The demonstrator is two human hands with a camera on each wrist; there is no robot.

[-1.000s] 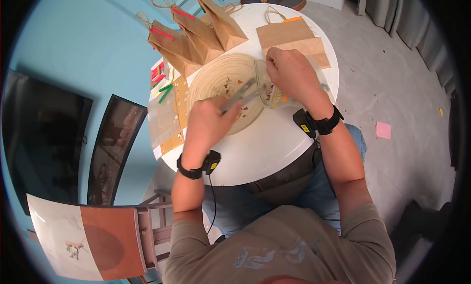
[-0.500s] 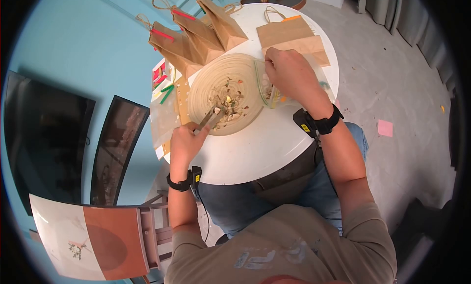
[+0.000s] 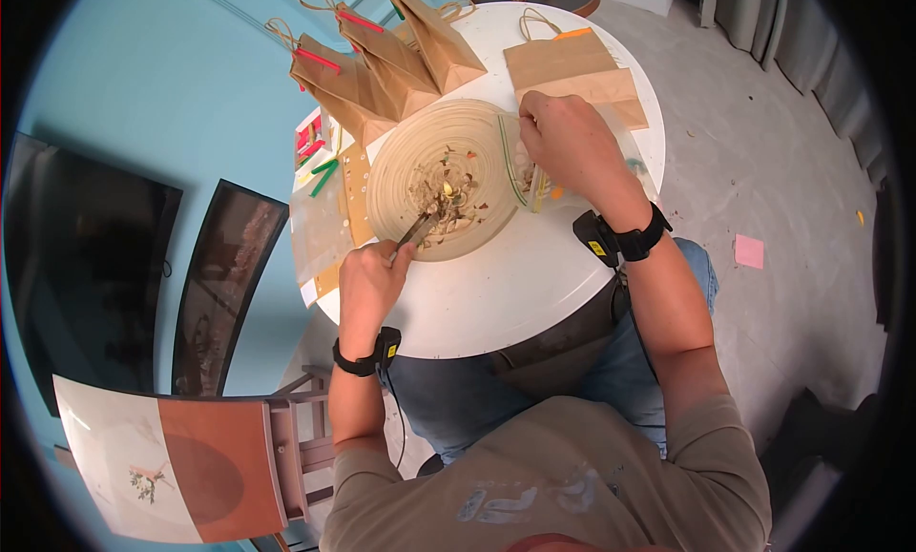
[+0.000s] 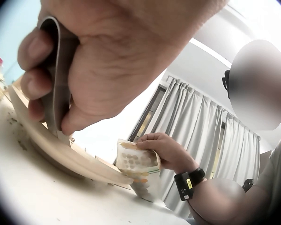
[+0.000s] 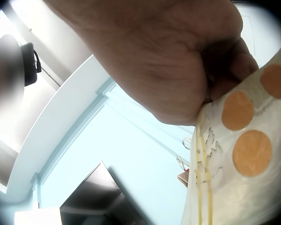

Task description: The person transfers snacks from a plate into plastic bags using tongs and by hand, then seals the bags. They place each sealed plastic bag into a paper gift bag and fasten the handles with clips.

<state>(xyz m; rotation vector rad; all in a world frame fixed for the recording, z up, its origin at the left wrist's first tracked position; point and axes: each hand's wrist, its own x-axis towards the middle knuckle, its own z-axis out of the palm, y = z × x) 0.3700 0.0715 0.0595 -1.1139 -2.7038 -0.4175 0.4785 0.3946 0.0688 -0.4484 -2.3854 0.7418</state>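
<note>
In the head view my left hand (image 3: 372, 283) grips metal tongs (image 3: 414, 232), whose tips are down among small dried bits (image 3: 452, 194) in a round woven tray (image 3: 391, 161). The left wrist view shows the bent metal of the tongs (image 4: 61, 79) between the fingers and thumb of my left hand (image 4: 117, 61). At the tray's right side my right hand (image 3: 577, 146) pinches the top edge of a clear zip bag (image 3: 549, 191) with its mouth facing the tray. Orange dots mark this bag (image 5: 251, 153) in the right wrist view.
Three upright brown paper bags (image 3: 401, 70) stand behind the tray, and another paper bag (image 3: 572, 65) lies at the back right of the white table (image 3: 496, 309). Green strips (image 3: 324, 178) and flat plastic packets (image 3: 320, 232) are at the left edge.
My left hand has moved from beside the zip bag back to the tray's near left side, and the tongs now reach into the bits. My right hand has stayed nearly still, holding the bag.
</note>
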